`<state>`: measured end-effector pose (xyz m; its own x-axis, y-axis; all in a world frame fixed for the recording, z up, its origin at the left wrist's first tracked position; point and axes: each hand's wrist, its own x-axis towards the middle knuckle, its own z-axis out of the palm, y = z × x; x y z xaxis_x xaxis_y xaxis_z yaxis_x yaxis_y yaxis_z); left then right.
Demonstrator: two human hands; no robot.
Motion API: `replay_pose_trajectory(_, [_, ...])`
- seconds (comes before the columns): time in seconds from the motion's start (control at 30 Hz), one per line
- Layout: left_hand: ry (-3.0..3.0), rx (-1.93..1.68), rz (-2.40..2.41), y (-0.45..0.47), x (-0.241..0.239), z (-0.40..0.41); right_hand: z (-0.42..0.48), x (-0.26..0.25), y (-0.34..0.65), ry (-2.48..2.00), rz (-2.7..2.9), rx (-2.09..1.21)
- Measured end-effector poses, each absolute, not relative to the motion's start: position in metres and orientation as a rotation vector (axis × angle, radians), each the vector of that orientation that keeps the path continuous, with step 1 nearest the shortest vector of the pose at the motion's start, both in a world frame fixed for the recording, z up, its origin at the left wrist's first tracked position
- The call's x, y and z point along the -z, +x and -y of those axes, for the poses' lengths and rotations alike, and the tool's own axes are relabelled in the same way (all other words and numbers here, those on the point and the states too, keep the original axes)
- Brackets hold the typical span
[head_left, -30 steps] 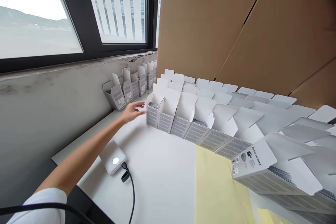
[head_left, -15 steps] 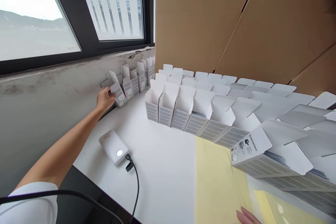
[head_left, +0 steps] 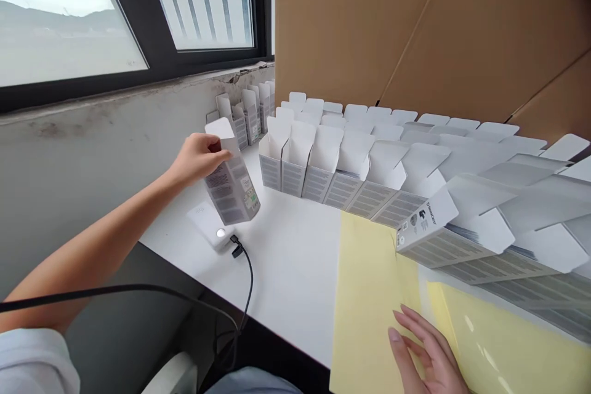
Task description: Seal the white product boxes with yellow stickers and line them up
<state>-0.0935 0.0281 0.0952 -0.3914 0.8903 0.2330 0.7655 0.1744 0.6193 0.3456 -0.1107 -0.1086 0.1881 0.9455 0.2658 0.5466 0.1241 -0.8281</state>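
**A:** What are the hands doing?

**B:** The left hand (head_left: 198, 159) is at about ten o'clock, fingers curled over the upper end of a white box (head_left: 233, 188), pinching it against the thumb. The box is tilted and held up off the table, with its lower end just by a power bank (head_left: 207, 225). The right hand (head_left: 422, 351) is at about five o'clock, fingers loosely spread and holding nothing, resting on a yellow sheet (head_left: 369, 301).

**A:** How much is set out, and how much isn't?

**B:** A big block of boxes (head_left: 323, 163) stands at twelve to three o'clock, all with their flaps open and none visibly shut. A shorter group of boxes (head_left: 244, 120) stands along the window wall at about eleven o'clock.

**A:** Counts?

**B:** One box in the hand, and two hands. The block's front row shows about seven clearly before the near end turns blurry and runs out of view. At least three rows stand behind it, but I can't count those exactly. The window group is about five, though the far ones overlap. There's one power bank, with one black cable (head_left: 247, 277) running off the edge of the white table (head_left: 295, 271).
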Motion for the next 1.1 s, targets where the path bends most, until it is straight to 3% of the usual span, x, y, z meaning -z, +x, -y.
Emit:
replay_pose_trajectory(0.23, [1.102, -0.580, -1.625, -0.014, -0.047, -0.038, 0.120, 0.083, 0.330, -1.603, 1.579, -0.521])
replay_pose_trajectory(0.53, [1.180, -0.312, -1.688, 0.037, -0.003, -0.053, 0.091, 0.089, 0.326, -1.778, 1.663, -0.426])
replay_pose_trajectory(0.7, [1.571, -0.197, -1.865, 0.038, -0.012, -0.053, 0.064, 0.069, 0.312, -2.181, 1.778, -0.292])
replay_pose_trajectory(0.83, [2.069, -0.354, -1.881, 0.036, -0.006, -0.035, 0.048, 0.051, 0.308, -2.403, 1.699, -0.471])
replay_pose_trajectory(0.97, [2.524, -0.475, -1.377, 0.039, 0.009, 0.003, 0.039, 0.043, 0.311, -2.444, 1.568, -0.687])
replay_pose_trajectory(1.1, [2.706, -0.468, -1.054, 0.040, 0.024, 0.031, 0.040, 0.046, 0.313, -2.375, 1.478, -0.689])
